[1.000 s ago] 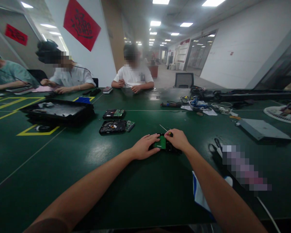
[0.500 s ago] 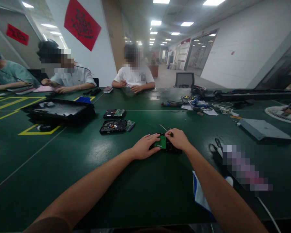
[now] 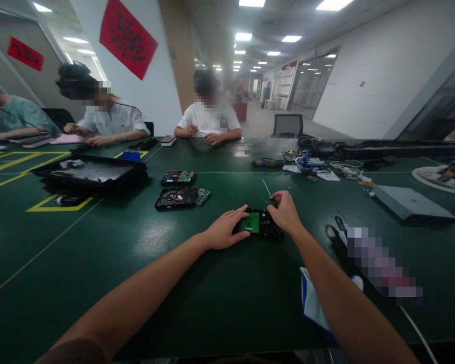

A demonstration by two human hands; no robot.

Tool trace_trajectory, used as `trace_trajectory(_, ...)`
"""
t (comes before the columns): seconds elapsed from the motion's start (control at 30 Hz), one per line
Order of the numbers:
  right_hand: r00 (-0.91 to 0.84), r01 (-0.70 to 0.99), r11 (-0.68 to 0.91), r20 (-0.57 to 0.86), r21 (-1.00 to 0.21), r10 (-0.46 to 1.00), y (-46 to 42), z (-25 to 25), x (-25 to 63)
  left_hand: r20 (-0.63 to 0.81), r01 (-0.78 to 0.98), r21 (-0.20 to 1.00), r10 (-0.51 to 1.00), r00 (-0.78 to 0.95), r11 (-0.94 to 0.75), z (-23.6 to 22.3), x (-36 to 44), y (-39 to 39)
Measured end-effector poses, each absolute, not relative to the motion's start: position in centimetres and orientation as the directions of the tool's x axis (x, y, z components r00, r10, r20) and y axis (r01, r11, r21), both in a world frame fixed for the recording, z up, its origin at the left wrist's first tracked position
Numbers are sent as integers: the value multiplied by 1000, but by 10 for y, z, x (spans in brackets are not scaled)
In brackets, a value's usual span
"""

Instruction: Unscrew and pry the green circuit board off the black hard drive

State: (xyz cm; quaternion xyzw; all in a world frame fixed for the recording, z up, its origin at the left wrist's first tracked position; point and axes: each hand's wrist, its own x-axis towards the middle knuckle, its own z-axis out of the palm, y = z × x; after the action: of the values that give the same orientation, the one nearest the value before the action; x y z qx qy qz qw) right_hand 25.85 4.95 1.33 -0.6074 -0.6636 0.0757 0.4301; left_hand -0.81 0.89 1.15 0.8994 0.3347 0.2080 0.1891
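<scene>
While the screwdriver (image 3: 272,197) points up and away from the work, one hard drive (image 3: 264,228), green board upward, lower centre of the frame. Left hand (image 3: 223,231): fingers and thumb apart, resting on its left end. Right hand (image 3: 287,215): fingers closed round the screwdriver's handle. Step, as judged: screw work, tip clear. Next move, if at another screw: tip seated upright, drive held steady.

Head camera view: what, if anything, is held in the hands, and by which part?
The right hand holds a screwdriver by its handle; the left hand rests against the left end of a hard drive.
</scene>
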Motion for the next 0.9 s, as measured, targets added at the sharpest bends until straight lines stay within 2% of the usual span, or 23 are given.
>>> trace_trajectory(0.1,121,724,284,521,-628,845,50,15,259,219,561,514,731,646,-649,14,-8,11)
trace_trajectory(0.23,142,626,346,538,-699,831,46,24,256,172,609,519,772,613,-599,17,2,18)
trace_trajectory(0.5,268,502,462,639,-731,721,39,37,255,220,606,503,770,599,-616,10,14,24)
trace_trajectory(0.6,258,564,481,697,-671,669,36,40,252,253,589,508,762,596,-629,7,12,22)
trace_trajectory(0.73,138,657,528,774,-538,618,29,45,247,272,579,504,754,598,-641,8,10,22)
trace_trajectory(0.9,11,699,590,831,-404,556,22,52,246,211,479,565,679,703,-672,16,-5,29)
